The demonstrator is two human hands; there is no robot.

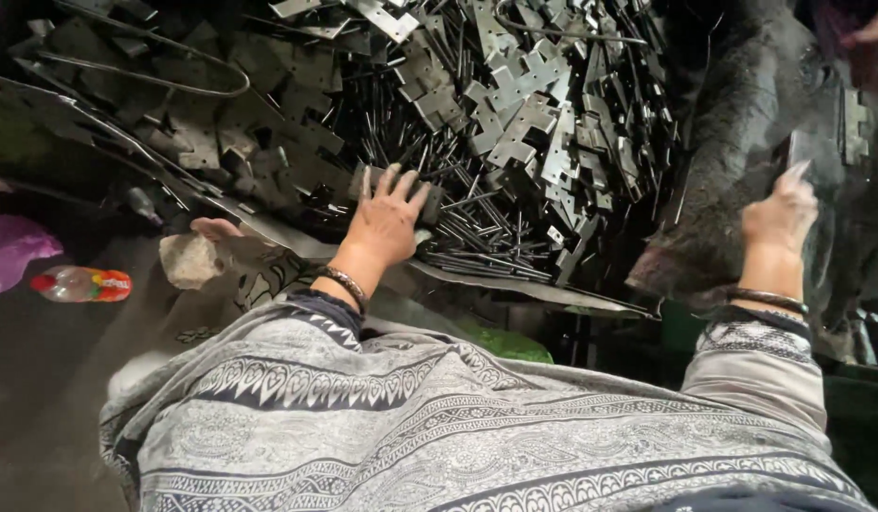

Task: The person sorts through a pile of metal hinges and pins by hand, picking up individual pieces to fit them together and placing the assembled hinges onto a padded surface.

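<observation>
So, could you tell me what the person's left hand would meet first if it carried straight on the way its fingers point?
The left hand points up the picture into the heap; it would probably meet the thin dark metal rods first, with flat notched plates just beyond. Depth is hard to judge.

Left hand (387,223) extended forward, palm down, fingers spread; right hand (780,216) raised at the right side, fingers curled upward; both wrists bangled, both forearms sleeved

Our left hand (387,223) lies spread, fingers open, on the heap of flat metal brackets (515,114) and thin dark rods (477,242). Our right hand (780,218) pinches a thin flat plate (801,156) over dark cloth (733,142).
</observation>
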